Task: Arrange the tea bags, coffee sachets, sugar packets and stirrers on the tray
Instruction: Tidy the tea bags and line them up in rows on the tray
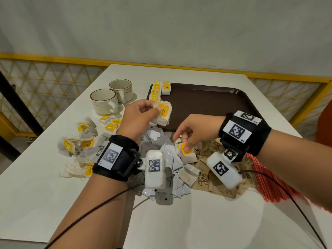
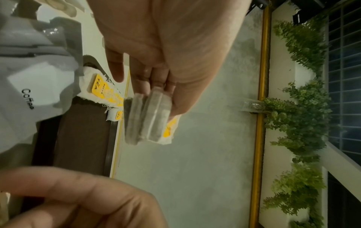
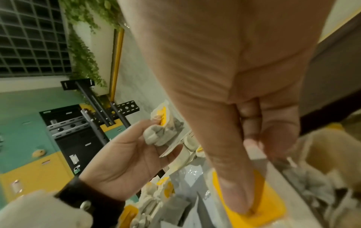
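Left hand (image 1: 139,116) grips stacked tea bags (image 1: 162,114); right hand (image 1: 193,133) pinches another tea bag (image 1: 186,152) (lift it clear of strings, then stack squarely).

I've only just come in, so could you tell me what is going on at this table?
A person is sorting drink supplies onto a brown tray. The left hand holds a small stack of tea bags above the tray's near edge, while the right hand pinches another tea bag from the heap of coffee sachets. A row of tea bags already lies along the tray's left side; more tea bags lie loose on the table.
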`<control>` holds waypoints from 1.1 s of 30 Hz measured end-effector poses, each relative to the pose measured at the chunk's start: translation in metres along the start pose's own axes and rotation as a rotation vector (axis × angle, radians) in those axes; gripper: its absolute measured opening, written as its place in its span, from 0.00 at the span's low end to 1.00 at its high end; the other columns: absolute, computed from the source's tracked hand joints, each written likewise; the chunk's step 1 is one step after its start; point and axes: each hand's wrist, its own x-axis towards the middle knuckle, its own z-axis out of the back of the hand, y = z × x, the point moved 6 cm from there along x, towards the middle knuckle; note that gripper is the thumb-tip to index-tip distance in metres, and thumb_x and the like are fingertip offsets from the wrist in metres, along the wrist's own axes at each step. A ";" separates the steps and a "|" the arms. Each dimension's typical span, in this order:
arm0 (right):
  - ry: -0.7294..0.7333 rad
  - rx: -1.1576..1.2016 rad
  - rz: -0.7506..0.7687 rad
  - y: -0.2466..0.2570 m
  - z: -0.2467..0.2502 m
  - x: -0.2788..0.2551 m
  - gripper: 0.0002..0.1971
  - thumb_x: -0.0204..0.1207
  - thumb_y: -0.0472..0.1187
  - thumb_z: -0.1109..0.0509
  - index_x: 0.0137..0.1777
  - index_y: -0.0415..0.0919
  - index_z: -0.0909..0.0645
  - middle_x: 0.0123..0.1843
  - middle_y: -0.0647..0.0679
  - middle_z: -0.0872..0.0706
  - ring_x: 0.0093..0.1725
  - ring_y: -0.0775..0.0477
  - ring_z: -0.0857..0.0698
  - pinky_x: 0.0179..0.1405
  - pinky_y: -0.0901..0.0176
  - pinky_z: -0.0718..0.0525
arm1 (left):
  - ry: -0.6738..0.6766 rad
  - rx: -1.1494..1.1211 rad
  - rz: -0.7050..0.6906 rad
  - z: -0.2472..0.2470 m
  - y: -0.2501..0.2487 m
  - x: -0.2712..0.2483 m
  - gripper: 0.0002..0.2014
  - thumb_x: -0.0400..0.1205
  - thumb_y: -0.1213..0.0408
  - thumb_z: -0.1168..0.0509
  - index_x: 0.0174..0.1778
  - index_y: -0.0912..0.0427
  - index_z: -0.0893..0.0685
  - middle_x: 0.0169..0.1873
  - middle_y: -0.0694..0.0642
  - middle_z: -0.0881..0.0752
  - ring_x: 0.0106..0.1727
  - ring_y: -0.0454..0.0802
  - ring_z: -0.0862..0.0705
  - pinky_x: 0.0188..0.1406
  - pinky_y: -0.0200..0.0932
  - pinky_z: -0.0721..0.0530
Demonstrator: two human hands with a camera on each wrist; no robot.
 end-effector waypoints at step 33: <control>-0.173 0.026 0.003 -0.006 0.004 -0.029 0.14 0.65 0.33 0.18 0.43 0.44 0.20 0.39 0.49 0.15 0.36 0.53 0.16 0.39 0.60 0.17 | 0.040 0.033 0.025 -0.006 0.005 -0.002 0.04 0.76 0.75 0.30 0.40 0.62 0.16 0.41 0.67 0.13 0.38 0.52 0.15 0.42 0.38 0.16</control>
